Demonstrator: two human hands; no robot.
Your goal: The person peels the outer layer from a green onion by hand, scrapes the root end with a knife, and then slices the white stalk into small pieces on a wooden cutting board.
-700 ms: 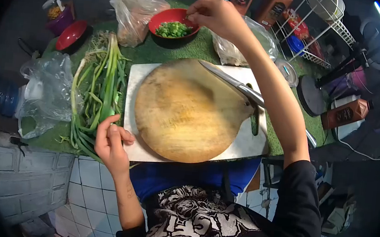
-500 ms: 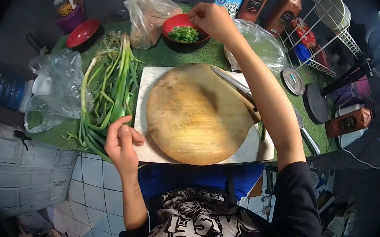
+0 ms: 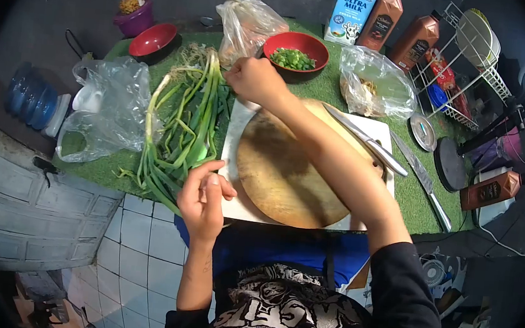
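Observation:
My right hand (image 3: 256,82) reaches over the far left corner of the white cutting board (image 3: 236,123), its fingers curled beside the root ends of the spring onions (image 3: 185,115). Whatever those fingers hold, if anything, is hidden. My left hand (image 3: 203,201) hovers at the near left edge of the board, close to the green leaves, fingers bent and apart with nothing in them. A round wooden chopping board (image 3: 286,179) lies on the white one. On its right side rests a knife (image 3: 366,139). Chopped spring onion (image 3: 293,59) fills part of a red bowl (image 3: 315,42).
A second knife (image 3: 422,179) lies right of the boards. Plastic bags (image 3: 110,102) flank the spring onions, with another bag (image 3: 378,80) at the back right. Behind stand a second red bowl (image 3: 153,38), a milk carton (image 3: 350,14), brown bottles (image 3: 381,18) and a dish rack (image 3: 452,62).
My right hand has left the rim of the red bowl with chopped spring onion and moved left and nearer, to the spring onions. My left hand keeps its pose. The view has shifted.

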